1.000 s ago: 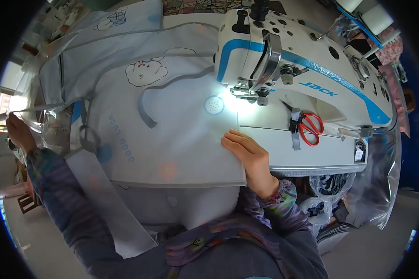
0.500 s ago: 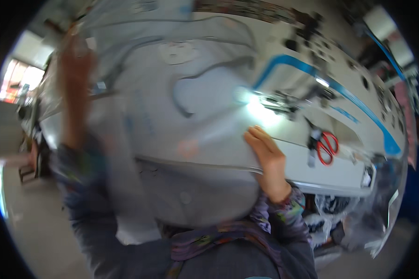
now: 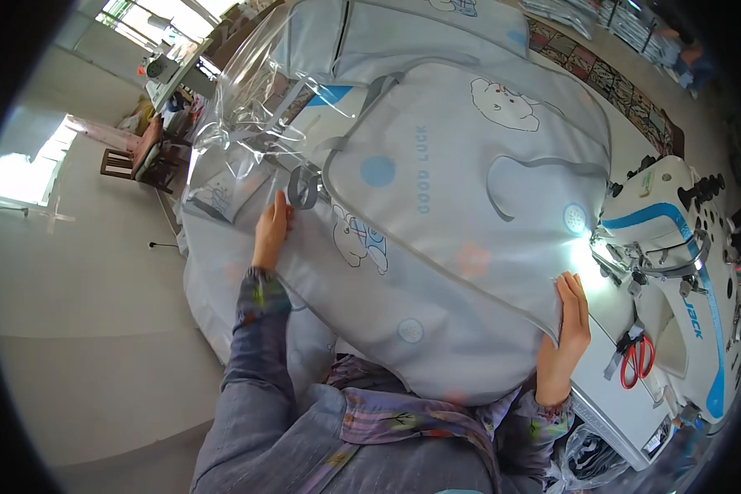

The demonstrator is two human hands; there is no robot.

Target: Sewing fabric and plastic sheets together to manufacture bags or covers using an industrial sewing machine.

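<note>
A large light-grey coated fabric piece (image 3: 436, 214) with dark-grey edging, printed bears, dots and flowers spreads over the table and down to my lap. My right hand (image 3: 566, 329) lies on its right edge, fingers extended together, just below the lit needle area of a sewing machine (image 3: 675, 214). At the left, my left hand (image 3: 272, 235) rests by the fabric with its fingers partly bent and apart, holding nothing that I can make out. Beside its fingertips are a dark-grey strap loop (image 3: 303, 189) and crumpled clear plastic sheeting (image 3: 239, 115).
Red-handled scissors (image 3: 637, 360) lie on the machine table (image 3: 609, 403), right of my right hand. A clear bag of dark material (image 3: 589, 457) hangs below the table edge. A wooden chair (image 3: 144, 156) stands far left; a patterned strip (image 3: 601, 74) runs along the back.
The view has swung left, and the blur is gone. My left hand has come down from a raised position at the far left. My right hand still rests on the fabric's right edge.
</note>
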